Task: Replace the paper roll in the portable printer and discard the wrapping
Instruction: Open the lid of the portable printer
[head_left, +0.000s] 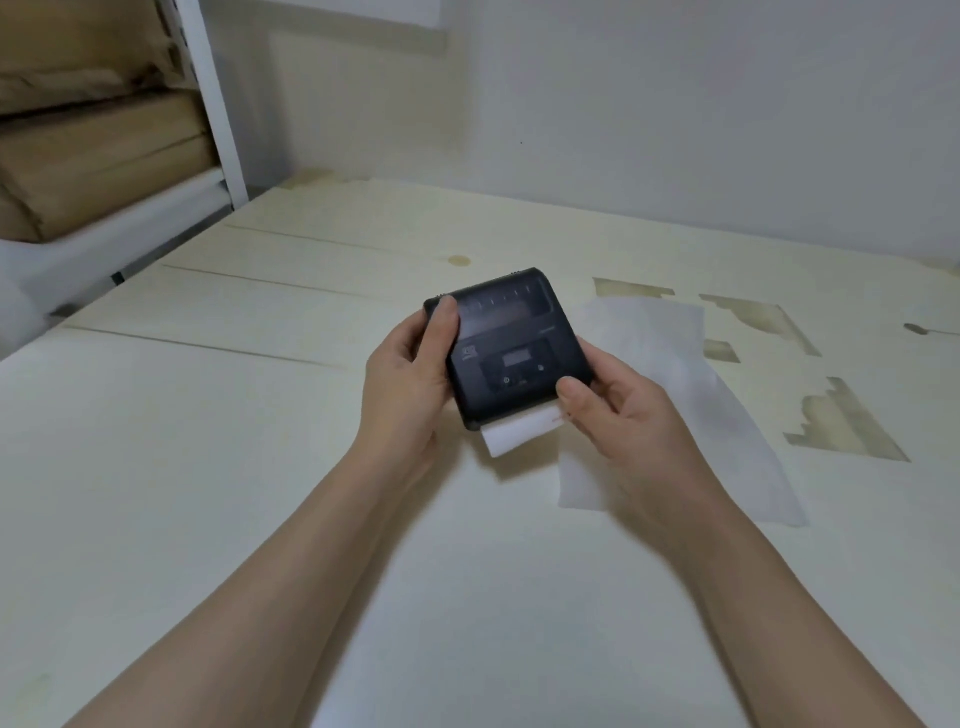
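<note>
A person holds a small black plastic portable printer (506, 351) with both hands above a pale cream wooden counter (208, 441). The left hand (410, 384) grips the printer's left side, its thumb laid along the top edge near the dark translucent lid, which appears closed. The right hand (618, 410) closes on the printer's near right corner, thumb pressed on the top face beside the small control panel and display. A short strip of white paper (514, 434) sticks out of the printer's near edge, just beside the right thumb. Under and behind the right hand, a thin, translucent white wrapping sheet (675, 374) lies flat on the counter, reaching from beside the printer out toward the right. Patches of worn, peeled surface (847, 421) mark the counter further right. At the far left, a white metal shelf frame (208, 98) holds brown paper-wrapped bundles (93, 150).
</note>
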